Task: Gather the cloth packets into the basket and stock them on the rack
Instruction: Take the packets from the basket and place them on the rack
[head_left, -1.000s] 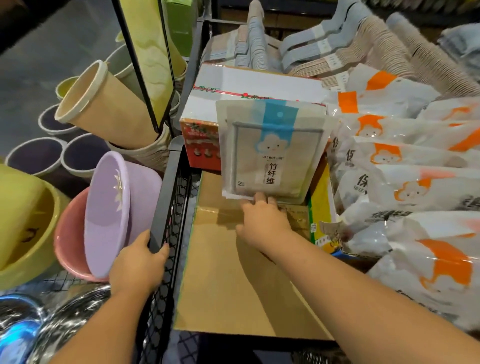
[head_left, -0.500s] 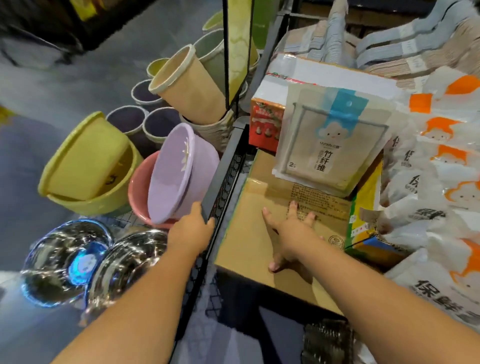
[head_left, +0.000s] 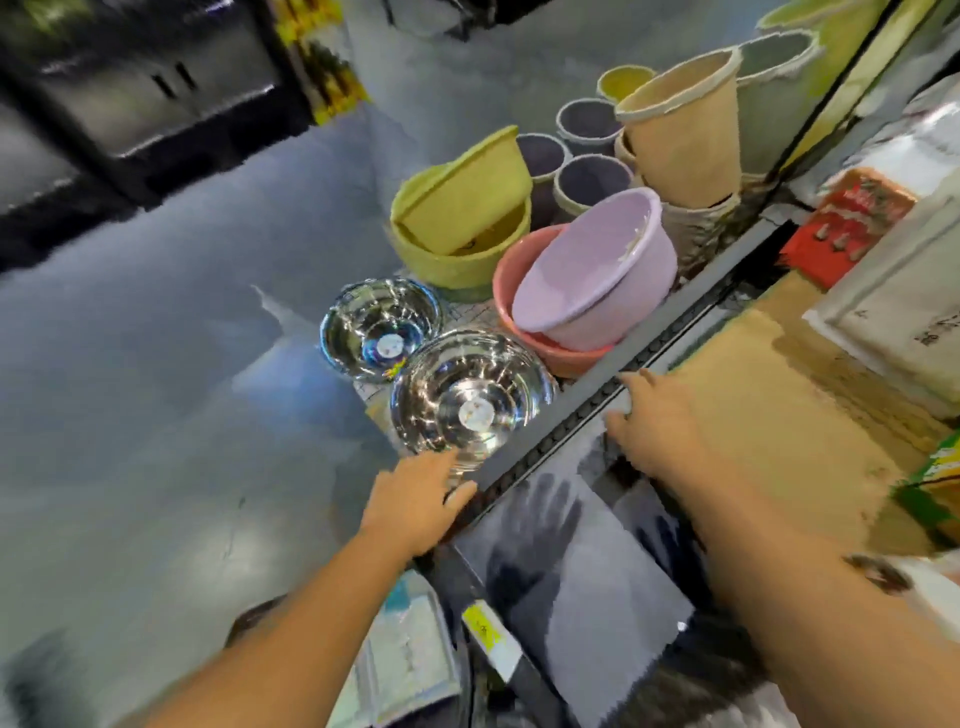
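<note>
A cloth packet, pale with a printed label, leans upright on the rack at the right edge, above a brown cardboard sheet. My right hand hovers empty at the cardboard's near left corner, fingers reaching the rack's black side rail. Lower on that rail, my left hand rests with its thumb against the bar and holds nothing. At the bottom, below my left forearm, lie more pale packets with blue print; what holds them is blurred.
Left of the rail stand two steel bowls, a lilac basin nested in a pink one, a yellow tub and tall beige bins. A red carton sits on the rack. Grey floor spreads to the left.
The view has swung left and down. My right hand left the packet and drew back across the cardboard to the rail. My left hand slid nearer along the rail.
</note>
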